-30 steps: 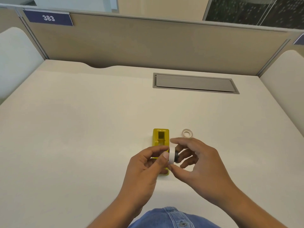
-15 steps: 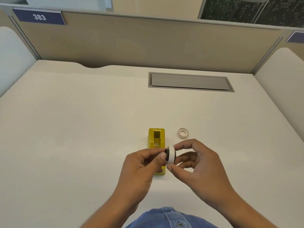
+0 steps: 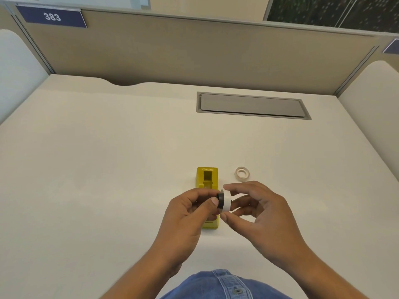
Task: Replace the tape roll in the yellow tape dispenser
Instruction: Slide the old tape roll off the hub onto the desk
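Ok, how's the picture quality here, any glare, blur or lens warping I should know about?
Head view: even, soft lighting with no glare on the desk; the hands cast only faint shadows; the partition edges bow from wide-angle distortion; the left hand, right hand and white tape roll look slightly soft; the yellow tape dispenser stays fairly sharp.

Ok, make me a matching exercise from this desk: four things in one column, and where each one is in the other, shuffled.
Things:
1. yellow dispenser
2. white roll
3. small ring of tape
4. grey hatch

Places:
A. lying alone on the desk, right of the dispenser
B. set into the desk near the far wall
C. held between the two hands
D. on the desk, partly under the hands

Pairs: 1-D, 2-C, 3-A, 4-B
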Available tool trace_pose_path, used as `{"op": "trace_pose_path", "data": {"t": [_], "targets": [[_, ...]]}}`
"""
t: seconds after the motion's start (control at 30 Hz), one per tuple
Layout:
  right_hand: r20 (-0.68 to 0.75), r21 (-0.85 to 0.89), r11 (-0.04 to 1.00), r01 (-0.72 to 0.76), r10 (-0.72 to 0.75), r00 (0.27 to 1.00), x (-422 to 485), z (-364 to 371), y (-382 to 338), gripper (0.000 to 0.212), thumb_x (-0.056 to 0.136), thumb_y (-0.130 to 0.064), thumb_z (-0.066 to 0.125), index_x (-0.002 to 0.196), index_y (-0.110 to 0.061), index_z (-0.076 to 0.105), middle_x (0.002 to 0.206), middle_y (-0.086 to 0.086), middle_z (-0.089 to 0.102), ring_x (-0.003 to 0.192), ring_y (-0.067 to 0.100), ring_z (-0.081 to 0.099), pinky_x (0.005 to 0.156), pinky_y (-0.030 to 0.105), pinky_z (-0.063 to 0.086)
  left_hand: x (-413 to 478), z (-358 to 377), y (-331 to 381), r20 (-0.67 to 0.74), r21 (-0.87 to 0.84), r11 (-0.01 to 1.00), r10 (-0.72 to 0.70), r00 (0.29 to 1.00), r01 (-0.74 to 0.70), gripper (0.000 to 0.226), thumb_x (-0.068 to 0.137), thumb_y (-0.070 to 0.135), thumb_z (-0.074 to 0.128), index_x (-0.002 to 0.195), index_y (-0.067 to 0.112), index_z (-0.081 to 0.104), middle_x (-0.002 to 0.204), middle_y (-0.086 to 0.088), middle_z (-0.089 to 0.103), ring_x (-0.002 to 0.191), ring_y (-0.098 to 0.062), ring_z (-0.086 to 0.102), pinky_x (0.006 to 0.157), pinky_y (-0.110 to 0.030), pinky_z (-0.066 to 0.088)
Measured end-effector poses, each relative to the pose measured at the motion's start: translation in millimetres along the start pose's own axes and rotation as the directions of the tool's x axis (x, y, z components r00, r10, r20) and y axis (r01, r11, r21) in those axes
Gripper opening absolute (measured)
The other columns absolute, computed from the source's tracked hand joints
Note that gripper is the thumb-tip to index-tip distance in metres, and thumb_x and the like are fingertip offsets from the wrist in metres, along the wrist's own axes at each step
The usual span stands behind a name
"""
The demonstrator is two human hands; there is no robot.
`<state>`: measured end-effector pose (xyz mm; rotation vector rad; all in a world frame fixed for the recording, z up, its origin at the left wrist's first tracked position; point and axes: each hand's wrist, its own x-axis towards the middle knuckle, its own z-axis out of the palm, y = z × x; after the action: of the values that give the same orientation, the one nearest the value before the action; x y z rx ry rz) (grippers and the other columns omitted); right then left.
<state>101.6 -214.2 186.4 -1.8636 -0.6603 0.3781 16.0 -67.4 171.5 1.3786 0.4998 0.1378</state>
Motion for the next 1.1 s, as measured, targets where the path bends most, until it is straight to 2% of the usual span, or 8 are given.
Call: {"op": "trace_pose_path", "data": {"t": [0.13,0.27,0.33,0.53,0.67,0.77,0.97,1.1], "targets": [[0.004,0.021,1.0,0.006,-0.006,1.0,3,-2,-1,0.041,0.07,-0.017,0.087,0.103,-0.035,0.071,0.106,-0.015,0.067,0.083,0.015,0.07,0.068,0.021,0.057,3,-1,2,0.031,-0.027,1.0,0.015,0.999,-0.014,0.025,0.071,0.038,0.074,0.094,0.03,0.075,0.093,0.002,0.078,0.09,-0.015,0.071,0.076,-0.021,0.056],[0.005,0.001,0.999,-0.036,0.036,0.999,2,-5,2,0.043,0.065,-0.03,0.085,0.103,-0.036,0.067,0.092,-0.011,0.071,0.076,0.015,0.07,0.064,0.019,0.055,6,-5,2,0.064,-0.057,0.998,-0.006,0.998,0.009,0.028,0.068,0.033,0.078,0.094,0.023,0.076,0.094,-0.004,0.078,0.091,-0.019,0.072,0.078,-0.025,0.058],[0.009,-0.005,0.999,-0.051,0.051,0.999,2,-5,3,0.045,0.062,-0.037,0.082,0.104,-0.036,0.065,0.088,-0.01,0.071,0.073,0.014,0.069,0.063,0.019,0.054,7,-7,2,0.064,-0.044,0.999,-0.017,0.998,0.019,0.022,0.073,0.027,0.078,0.094,0.021,0.076,0.092,-0.004,0.078,0.09,-0.021,0.073,0.08,-0.028,0.059],[0.016,-0.048,0.999,0.002,-0.002,1.0,5,-4,7,0.041,0.064,-0.031,0.08,0.102,-0.034,0.065,0.097,-0.014,0.069,0.087,0.014,0.065,0.066,0.018,0.053,9,-6,0,0.005,-0.039,0.999,-0.027,1.0,0.027,0.016,0.081,0.01,0.074,0.093,0.02,0.077,0.093,-0.006,0.078,0.092,-0.025,0.072,0.085,-0.04,0.058],[-0.014,-0.021,1.0,0.015,-0.015,1.0,10,-7,10,0.042,0.063,-0.034,0.079,0.102,-0.035,0.064,0.101,-0.015,0.071,0.095,0.012,0.067,0.078,0.015,0.052,12,-8,1,-0.035,-0.059,0.998,-0.014,0.999,0.012,0.018,0.08,0.007,0.074,0.095,0.017,0.076,0.094,-0.006,0.078,0.092,-0.024,0.073,0.083,-0.038,0.059],[-0.052,0.012,1.0,-0.001,0.001,0.999,21,-10,18,0.04,0.064,-0.035,0.079,0.101,-0.038,0.065,0.103,-0.013,0.07,0.089,0.014,0.069,0.075,0.016,0.055,15,-11,2,-0.083,-0.069,0.998,-0.014,0.996,0.008,0.019,0.08,0.008,0.075,0.096,0.017,0.075,0.094,-0.004,0.079,0.092,-0.021,0.073,0.082,-0.035,0.059],[-0.12,-0.128,0.983,-0.135,0.119,0.986,41,-17,76,0.04,0.068,-0.016,0.084,0.099,-0.037,0.069,0.101,-0.013,0.069,0.076,0.007,0.065,0.068,0.014,0.052,18,-15,2,-0.1,-0.094,0.996,-0.016,0.995,0.006,0.02,0.077,0.009,0.077,0.093,0.02,0.076,0.093,-0.005,0.079,0.09,-0.02,0.074,0.079,-0.03,0.06],[-0.119,-0.263,0.942,-0.208,0.183,0.976,50,-18,115,0.045,0.067,-0.018,0.086,0.108,-0.026,0.069,0.096,-0.014,0.068,0.075,0.0,0.062,0.067,0.016,0.049,18,-15,-1,-0.101,-0.096,0.995,-0.032,0.994,0.022,0.021,0.074,0.012,0.078,0.093,0.02,0.076,0.093,-0.005,0.079,0.088,-0.02,0.074,0.078,-0.029,0.06]]}}
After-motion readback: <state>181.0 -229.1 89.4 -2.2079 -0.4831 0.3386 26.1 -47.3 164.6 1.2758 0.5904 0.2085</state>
